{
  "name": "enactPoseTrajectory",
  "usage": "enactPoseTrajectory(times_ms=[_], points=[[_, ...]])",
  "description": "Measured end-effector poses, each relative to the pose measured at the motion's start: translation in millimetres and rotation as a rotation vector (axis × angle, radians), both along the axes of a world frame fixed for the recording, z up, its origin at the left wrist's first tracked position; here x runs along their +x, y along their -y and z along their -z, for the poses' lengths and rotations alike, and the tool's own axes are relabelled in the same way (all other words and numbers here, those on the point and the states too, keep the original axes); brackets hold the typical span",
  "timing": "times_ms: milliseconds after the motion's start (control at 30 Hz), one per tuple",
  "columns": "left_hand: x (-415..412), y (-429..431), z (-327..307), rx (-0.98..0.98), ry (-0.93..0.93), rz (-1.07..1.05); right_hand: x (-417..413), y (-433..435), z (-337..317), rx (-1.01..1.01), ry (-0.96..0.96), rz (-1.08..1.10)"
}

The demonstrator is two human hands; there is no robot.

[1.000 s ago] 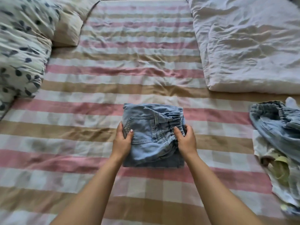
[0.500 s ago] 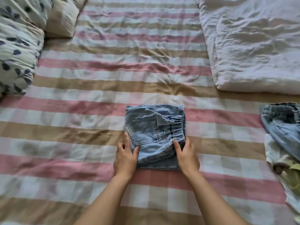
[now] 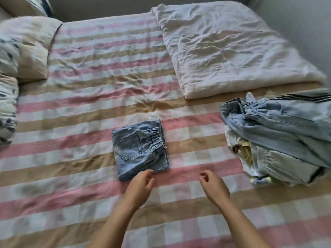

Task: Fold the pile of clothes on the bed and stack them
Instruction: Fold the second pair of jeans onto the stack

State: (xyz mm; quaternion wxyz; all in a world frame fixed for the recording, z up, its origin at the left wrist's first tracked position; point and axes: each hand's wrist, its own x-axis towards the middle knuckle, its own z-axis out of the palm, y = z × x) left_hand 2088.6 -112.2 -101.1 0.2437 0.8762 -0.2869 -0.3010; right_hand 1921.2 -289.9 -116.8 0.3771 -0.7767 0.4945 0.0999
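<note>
Both hands were empty. My left hand (image 3: 141, 183) hovered at the near edge of the folded jeans (image 3: 140, 149), fingers loosely curled, gripping nothing; I couldn't tell whether the fingertips touched the denim. My right hand (image 3: 214, 185) was near the jeans' near right corner, clear of them, fingers loosely curled, thumb close to the index finger, nothing between them.

The folded jeans lay flat on the striped bed (image 3: 80, 108) as a compact square, back pocket facing up and the elastic waistband along the right side. Right of the jeans and well apart from them sat the unfolded pile (image 3: 279, 140): a light denim piece on top, pale and yellowish fabric underneath, and a dark-striped edge at the far side. Beyond the jeans to the right lay a rumpled white duvet (image 3: 232, 51). Far left of the jeans were a beige pillow (image 3: 32, 51) and a leaf-print pillow (image 3: 7, 104), both motion-blurred.
</note>
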Motion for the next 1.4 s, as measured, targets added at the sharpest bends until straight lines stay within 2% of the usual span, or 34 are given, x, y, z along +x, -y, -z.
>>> enactPoseTrajectory(times_ms=[133, 300, 567, 633, 733, 800, 867, 967, 1167, 1233, 1400], points=[[-41.1, 55.5, -25.7, -0.016, -0.021, 0.145, -49.2, 35.1, -28.5, -0.033, -0.007, 0.048], [-105.5, 163.0, -46.2, -0.124, -0.040, 0.237, -105.3, 111.2, -61.0, -0.094, 0.091, 0.155], [-208.6, 331.7, -31.2, -0.267, -0.212, 0.129, -175.7, 270.6, -51.8, -0.277, 0.200, 0.106], [-214.6, 363.7, -18.6, -0.262, -0.168, 0.111, -175.3, 301.5, -42.5, -0.374, 0.231, 0.075], [-208.0, 408.6, 0.5, -0.299, -0.045, 0.095, -170.1, 347.0, -24.5, -0.530, 0.172, 0.036], [-194.4, 434.2, 10.9, -0.301, 0.019, -0.004, -167.4, 372.1, -13.1, -0.529, 0.112, 0.024], [-179.8, 456.2, 21.8, -0.264, -0.011, -0.182, -167.9, 389.7, -1.4, -0.467, 0.105, 0.033], [-160.9, 474.9, 35.0, -0.237, -0.110, -0.373, -172.5, 399.1, 8.4, -0.425, 0.220, 0.061], [-140.5, 478.4, 30.2, -0.410, -0.393, -0.587, -180.9, 397.1, -2.6, -0.418, 0.415, 0.162], [-135.8, 468.2, 17.7, -0.475, -0.485, -0.587, -182.9, 391.1, -14.2, -0.394, 0.455, 0.171], [-128.6, 412.8, -21.8, -0.547, -0.483, -0.425, -188.9, 357.0, -57.9, -0.369, 0.528, 0.085]])
